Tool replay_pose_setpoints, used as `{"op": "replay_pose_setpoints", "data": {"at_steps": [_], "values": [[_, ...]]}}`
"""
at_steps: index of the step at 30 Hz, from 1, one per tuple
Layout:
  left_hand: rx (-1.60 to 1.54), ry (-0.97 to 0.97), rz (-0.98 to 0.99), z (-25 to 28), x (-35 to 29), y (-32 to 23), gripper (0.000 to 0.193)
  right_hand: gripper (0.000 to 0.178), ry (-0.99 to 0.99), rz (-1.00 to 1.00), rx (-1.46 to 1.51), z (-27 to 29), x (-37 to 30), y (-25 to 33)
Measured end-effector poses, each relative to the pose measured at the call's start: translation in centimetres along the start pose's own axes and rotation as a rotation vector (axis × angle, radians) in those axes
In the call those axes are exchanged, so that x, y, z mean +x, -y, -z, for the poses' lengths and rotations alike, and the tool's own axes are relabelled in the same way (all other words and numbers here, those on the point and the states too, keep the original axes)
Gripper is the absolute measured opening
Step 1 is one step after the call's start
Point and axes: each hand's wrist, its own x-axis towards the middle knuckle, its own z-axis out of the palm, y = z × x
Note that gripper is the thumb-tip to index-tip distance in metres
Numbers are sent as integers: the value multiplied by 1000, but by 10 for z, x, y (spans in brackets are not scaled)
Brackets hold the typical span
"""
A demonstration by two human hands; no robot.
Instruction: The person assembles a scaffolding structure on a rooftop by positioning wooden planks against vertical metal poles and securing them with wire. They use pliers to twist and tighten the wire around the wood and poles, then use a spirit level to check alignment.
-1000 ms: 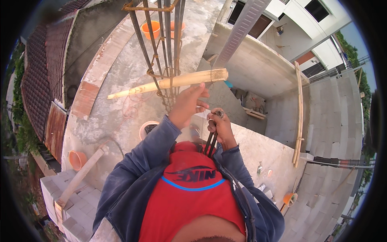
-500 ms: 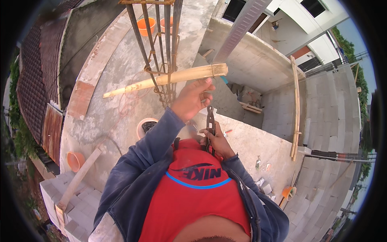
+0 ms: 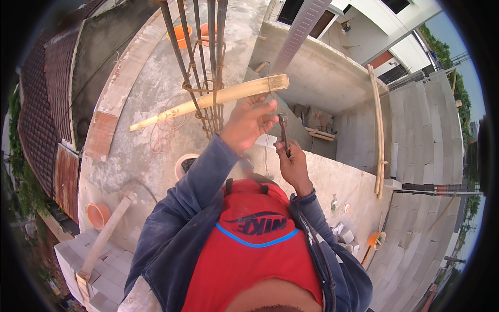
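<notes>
Right grip (image 3: 294, 163): clamped on my pincers (image 3: 284, 134).
Left grip (image 3: 248, 125): near wooden stake (image 3: 235, 93); whether pinching, I cannot tell.

An open-fronted dark navy jacket (image 3: 161, 249) with long sleeves (image 3: 200, 174) hangs over a red shirt (image 3: 239, 275). The shirt carries a black chest print (image 3: 260, 224) and a curved bright-blue stripe (image 3: 254, 244). A pale patch (image 3: 139, 297) marks the jacket's left shoulder.

- The right hand (image 3: 295, 162) is now higher, clear of the red shirt (image 3: 257, 208).
- The pliers (image 3: 284, 136) now tip leftward, their head nearer the wooden pole's (image 3: 228, 94) thick end.
</notes>
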Motion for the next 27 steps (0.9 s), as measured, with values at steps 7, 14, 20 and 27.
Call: {"op": "replay_pose_setpoints", "data": {"at_steps": [7,14,20,27], "values": [[269,-45,-107,5,-4,-1,46,44,-123,346,-434,8,12,58],[360,-23,-120,5,1,-2,53,47,-200,263,-667,-7,7,73],[377,-23,-153,5,-1,0,55,49,-251,237,-750,-16,2,88],[421,-34,-145,12,5,6,61,41,-198,140,-759,-19,-4,115]]}}
